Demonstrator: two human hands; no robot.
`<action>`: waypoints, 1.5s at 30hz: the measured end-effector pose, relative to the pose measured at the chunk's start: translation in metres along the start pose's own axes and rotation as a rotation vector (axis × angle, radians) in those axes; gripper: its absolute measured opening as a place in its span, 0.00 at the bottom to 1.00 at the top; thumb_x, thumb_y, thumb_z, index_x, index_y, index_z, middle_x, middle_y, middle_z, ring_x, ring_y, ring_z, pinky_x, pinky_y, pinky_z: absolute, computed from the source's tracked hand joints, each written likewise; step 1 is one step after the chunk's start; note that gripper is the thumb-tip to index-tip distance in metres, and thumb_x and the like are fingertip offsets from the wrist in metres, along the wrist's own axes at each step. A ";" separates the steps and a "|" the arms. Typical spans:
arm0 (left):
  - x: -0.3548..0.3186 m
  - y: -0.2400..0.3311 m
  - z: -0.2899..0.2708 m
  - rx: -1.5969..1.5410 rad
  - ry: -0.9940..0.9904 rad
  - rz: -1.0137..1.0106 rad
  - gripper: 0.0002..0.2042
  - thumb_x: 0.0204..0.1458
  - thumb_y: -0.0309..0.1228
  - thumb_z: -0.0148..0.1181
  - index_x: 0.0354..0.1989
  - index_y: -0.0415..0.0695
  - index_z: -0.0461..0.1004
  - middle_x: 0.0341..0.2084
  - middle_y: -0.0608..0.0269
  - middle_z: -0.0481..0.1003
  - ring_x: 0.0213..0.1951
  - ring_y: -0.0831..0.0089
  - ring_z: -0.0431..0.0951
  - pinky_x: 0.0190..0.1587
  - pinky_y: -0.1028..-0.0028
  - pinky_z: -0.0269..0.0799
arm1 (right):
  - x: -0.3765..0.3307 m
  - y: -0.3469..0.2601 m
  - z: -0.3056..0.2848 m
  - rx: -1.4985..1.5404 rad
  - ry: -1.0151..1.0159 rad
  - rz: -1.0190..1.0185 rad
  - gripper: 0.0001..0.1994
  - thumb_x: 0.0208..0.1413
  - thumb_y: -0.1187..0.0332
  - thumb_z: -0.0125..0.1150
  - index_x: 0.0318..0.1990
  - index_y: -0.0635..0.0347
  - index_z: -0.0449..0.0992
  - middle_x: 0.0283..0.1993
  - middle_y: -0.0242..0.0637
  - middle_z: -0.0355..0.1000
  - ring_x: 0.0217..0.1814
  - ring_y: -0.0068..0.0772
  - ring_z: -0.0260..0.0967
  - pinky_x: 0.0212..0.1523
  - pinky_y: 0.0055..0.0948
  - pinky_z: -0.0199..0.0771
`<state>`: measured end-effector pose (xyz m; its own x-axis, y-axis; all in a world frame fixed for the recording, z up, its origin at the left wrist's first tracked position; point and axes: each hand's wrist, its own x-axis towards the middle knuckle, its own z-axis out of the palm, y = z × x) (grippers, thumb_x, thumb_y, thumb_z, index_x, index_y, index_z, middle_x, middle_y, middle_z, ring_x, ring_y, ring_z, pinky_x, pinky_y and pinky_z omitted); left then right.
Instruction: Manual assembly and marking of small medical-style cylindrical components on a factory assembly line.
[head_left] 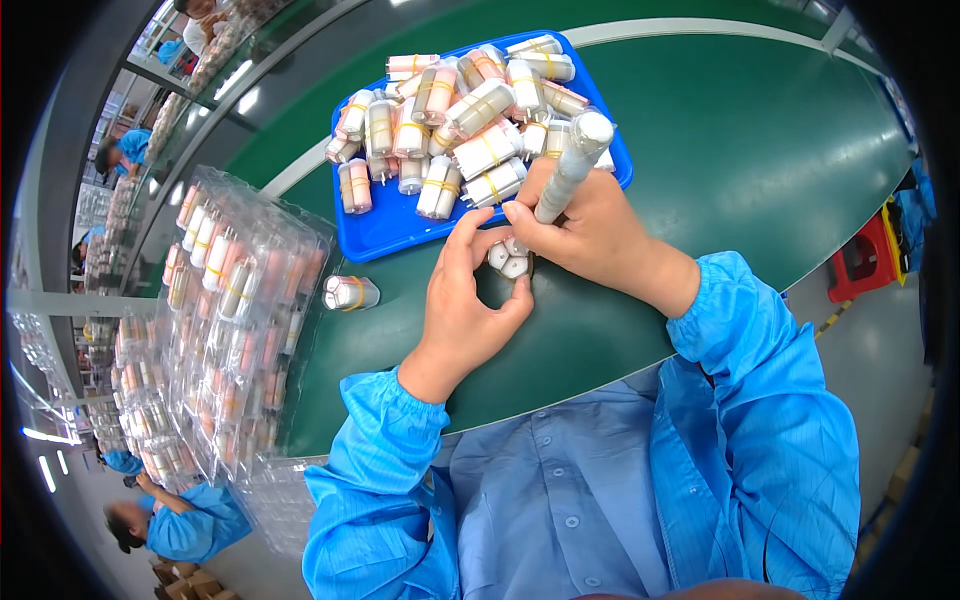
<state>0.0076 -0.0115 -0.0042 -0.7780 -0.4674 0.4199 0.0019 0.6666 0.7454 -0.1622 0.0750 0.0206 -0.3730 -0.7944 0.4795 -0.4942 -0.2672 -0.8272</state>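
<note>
My right hand (585, 235) grips a long white cylindrical tool (572, 165) held upright, its lower end pressed onto a small cluster of white caps (508, 260). My left hand (462, 310) curls around that cluster from the left, fingertips touching it, on the green belt (740, 150). Just behind the hands stands a blue tray (375, 230) heaped with several bundles of pink-and-white tubes (470, 110) bound by yellow rubber bands. One more banded bundle (350, 293) lies on the belt left of my left hand.
Stacks of clear plastic blister trays (240, 300) filled with the same tubes stand at the left. Other people in blue coats work at the far left and lower left (165, 520). A red stool (862, 258) stands on the floor at the right.
</note>
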 end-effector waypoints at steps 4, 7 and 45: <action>0.000 0.000 -0.002 0.030 -0.023 -0.014 0.38 0.44 0.19 0.68 0.67 0.39 0.58 0.46 0.53 0.79 0.49 0.68 0.79 0.55 0.70 0.72 | 0.000 0.001 0.001 -0.072 -0.012 -0.034 0.07 0.56 0.67 0.65 0.34 0.62 0.76 0.27 0.40 0.72 0.25 0.36 0.73 0.27 0.34 0.72; 0.004 0.006 -0.003 0.124 0.004 0.034 0.37 0.44 0.20 0.70 0.65 0.39 0.61 0.46 0.55 0.79 0.47 0.68 0.79 0.51 0.71 0.72 | -0.001 -0.002 0.000 -0.139 -0.052 -0.063 0.08 0.55 0.66 0.65 0.36 0.61 0.76 0.29 0.42 0.73 0.27 0.43 0.74 0.29 0.37 0.74; 0.010 0.005 -0.003 0.206 0.034 0.129 0.30 0.45 0.22 0.71 0.60 0.38 0.69 0.44 0.51 0.76 0.46 0.53 0.76 0.51 0.60 0.72 | 0.003 0.006 0.006 -0.053 0.023 -0.062 0.09 0.58 0.65 0.64 0.35 0.62 0.77 0.26 0.40 0.73 0.27 0.37 0.74 0.29 0.33 0.73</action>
<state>0.0017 -0.0143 0.0050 -0.7577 -0.3880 0.5247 -0.0313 0.8247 0.5647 -0.1613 0.0684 0.0155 -0.3580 -0.7646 0.5360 -0.5576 -0.2854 -0.7795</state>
